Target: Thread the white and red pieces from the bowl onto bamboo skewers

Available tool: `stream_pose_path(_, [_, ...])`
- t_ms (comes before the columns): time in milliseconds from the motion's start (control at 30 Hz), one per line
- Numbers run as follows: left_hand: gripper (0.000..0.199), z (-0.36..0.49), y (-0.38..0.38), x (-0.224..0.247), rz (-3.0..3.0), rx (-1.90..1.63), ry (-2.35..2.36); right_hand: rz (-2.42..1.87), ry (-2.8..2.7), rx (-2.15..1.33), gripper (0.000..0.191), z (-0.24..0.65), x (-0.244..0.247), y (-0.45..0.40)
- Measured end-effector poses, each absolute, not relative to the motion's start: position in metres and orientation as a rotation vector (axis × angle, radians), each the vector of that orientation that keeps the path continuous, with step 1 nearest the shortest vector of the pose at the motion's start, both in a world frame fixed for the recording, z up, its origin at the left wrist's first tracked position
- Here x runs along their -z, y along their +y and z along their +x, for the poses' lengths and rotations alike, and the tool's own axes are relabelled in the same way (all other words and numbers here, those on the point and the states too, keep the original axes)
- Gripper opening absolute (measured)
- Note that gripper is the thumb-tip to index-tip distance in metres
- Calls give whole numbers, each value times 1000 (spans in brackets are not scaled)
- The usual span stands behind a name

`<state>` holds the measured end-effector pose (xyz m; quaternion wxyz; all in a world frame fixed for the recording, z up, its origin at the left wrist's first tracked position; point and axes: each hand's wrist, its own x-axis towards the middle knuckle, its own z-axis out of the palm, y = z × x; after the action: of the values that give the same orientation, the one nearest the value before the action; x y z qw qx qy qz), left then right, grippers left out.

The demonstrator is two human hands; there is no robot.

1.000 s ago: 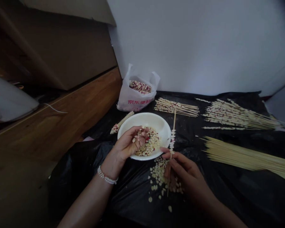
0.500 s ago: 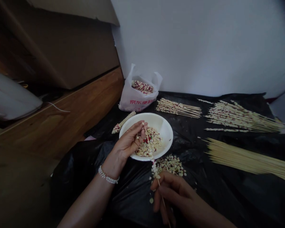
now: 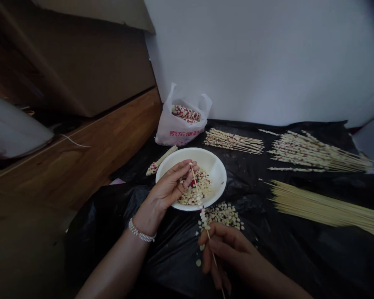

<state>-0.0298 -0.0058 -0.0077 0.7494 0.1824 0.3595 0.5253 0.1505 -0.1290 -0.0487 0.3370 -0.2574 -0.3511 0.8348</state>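
Probably a room in a home, judging by the plain pale wall, wooden board and large cardboard box.

My bare left hand, a pale beaded bracelet circling its wrist, reaches forward with thumb and fingertips pinched together. My bare right hand sits lower and nearer me, fingers curled in a pinch, its forearm angling in from the lower right.
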Motion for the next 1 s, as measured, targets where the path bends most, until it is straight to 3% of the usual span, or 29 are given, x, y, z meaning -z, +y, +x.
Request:
stream_pose_path(533, [14, -24, -9, 2, 482, -1158, 853, -628, -846, -2173, 17, 150, 51, -131])
stream_pose_path(1000, [17, -23, -8, -3, 364, -1169, 871, -812, -966, -2084, 25, 151, 51, -129])
